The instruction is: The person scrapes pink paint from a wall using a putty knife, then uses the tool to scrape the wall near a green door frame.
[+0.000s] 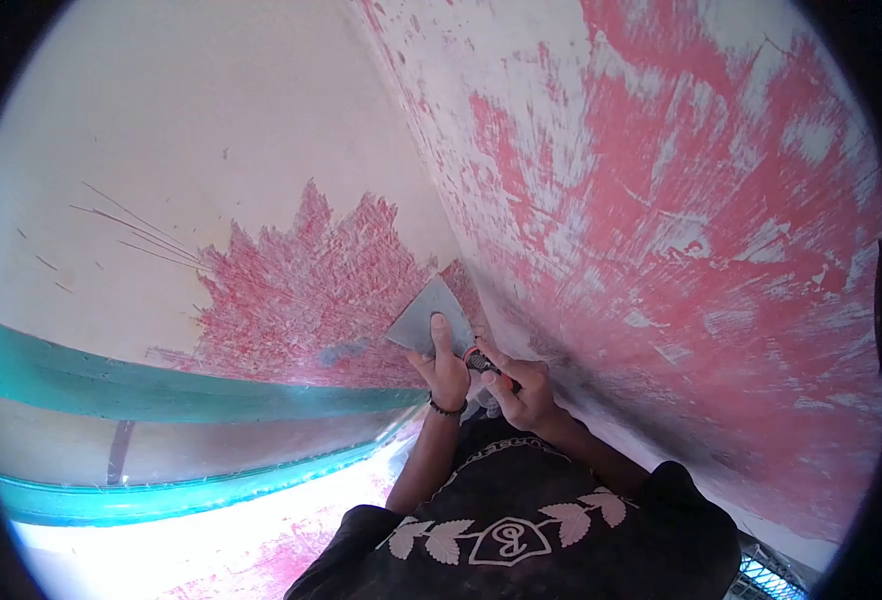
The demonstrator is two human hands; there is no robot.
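Both grips are closed on one scraper (pixel 429 318). The left hand (pixel 448 378) lays its thumb along the flat grey blade, its other fingers partly hidden behind; the right hand (pixel 523 396) is wrapped around the red-and-black handle (pixel 487 366). A dark beaded bracelet (pixel 447 408) circles the left wrist. The blade is tilted, one corner pointing up, near the corner where two wall surfaces meet; whether its edge touches the wall, I cannot tell.

Left of the blade, a jagged rough pink patch (pixel 301 290) spreads over the pale wall (pixel 181 110), with a small bluish-grey smear (pixel 345 351) low in it and thin dark scratches (pixel 161 241) beyond its left side. Below the patch runs an upper teal band (pixel 121 385), then a lower teal band (pixel 161 500). To the right rises a wall streaked red and white (pixel 661 200). Beneath the hands is the person's black shirt (pixel 581 540), printed with pale leaves and an emblem.
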